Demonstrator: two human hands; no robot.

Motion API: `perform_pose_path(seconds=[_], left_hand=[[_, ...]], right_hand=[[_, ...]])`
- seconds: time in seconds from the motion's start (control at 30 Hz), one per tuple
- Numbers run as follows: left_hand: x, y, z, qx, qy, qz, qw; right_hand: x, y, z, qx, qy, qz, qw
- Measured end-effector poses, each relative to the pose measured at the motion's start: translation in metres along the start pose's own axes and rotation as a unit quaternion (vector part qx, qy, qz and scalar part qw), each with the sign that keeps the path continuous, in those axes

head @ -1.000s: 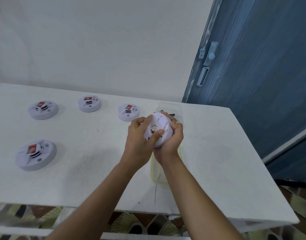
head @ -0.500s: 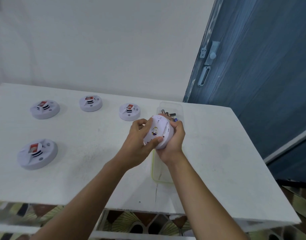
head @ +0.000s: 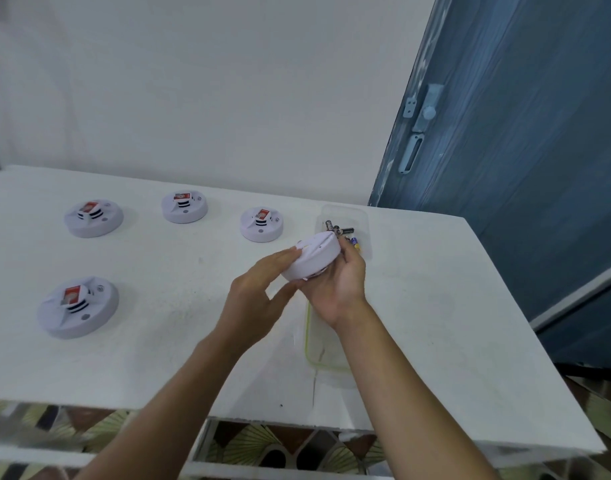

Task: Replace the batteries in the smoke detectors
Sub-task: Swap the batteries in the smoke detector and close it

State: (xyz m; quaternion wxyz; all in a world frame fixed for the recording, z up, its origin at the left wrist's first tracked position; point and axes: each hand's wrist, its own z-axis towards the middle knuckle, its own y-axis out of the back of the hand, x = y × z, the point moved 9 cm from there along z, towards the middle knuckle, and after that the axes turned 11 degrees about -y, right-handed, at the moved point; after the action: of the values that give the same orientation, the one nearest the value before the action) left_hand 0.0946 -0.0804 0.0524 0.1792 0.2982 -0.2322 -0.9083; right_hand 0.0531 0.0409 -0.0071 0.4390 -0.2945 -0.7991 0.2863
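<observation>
Both hands are working one smoke detector (head: pixel 312 259) above the white table (head: pixel 435 306), the right hand (head: pixel 335 289) cupping it from below and the left hand (head: pixel 259 292) pressing flat fingers against its rim. Whether its battery is being swapped yet I cannot tell, since the underside is hidden. Four more detectors (head: pixel 78 306) are sitting face-up and untouched to the left, and loose batteries (head: pixel 342 232) are waiting in the clear tray (head: pixel 361 220) just behind, so most of the job looks to be ahead.
</observation>
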Motion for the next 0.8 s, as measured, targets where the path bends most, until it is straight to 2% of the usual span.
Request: perform_pose_path(seconds=[0.1,0.23,0.3,0.37,0.5,0.67,0.8], left_hand=[[0.000,0.011,0.004,-0.026,0.029,0.004,0.999],[0.027,0.016,-0.002,-0.056,0.180,-0.083,0.979],[0.039,0.016,-0.006,-0.097,0.241,-0.173,0.950],[0.048,0.014,-0.010,-0.145,0.301,-0.256,0.907],[0.067,0.012,-0.022,-0.195,0.384,-0.311,0.847],[0.070,0.007,-0.025,-0.152,0.381,-0.341,0.846],[0.055,0.000,-0.020,-0.041,0.327,-0.361,0.872]], right_hand=[[-0.003,-0.001,0.000,-0.015,-0.008,-0.072,0.997],[0.012,-0.001,0.001,-0.040,0.056,-0.188,0.980],[0.016,-0.003,0.002,-0.059,0.082,-0.250,0.963],[0.016,-0.003,0.003,-0.075,0.092,-0.288,0.950],[0.012,0.001,0.004,-0.089,0.080,-0.271,0.955],[0.006,0.005,0.004,-0.106,0.067,-0.216,0.968],[0.007,0.007,0.002,-0.107,0.065,-0.184,0.975]])
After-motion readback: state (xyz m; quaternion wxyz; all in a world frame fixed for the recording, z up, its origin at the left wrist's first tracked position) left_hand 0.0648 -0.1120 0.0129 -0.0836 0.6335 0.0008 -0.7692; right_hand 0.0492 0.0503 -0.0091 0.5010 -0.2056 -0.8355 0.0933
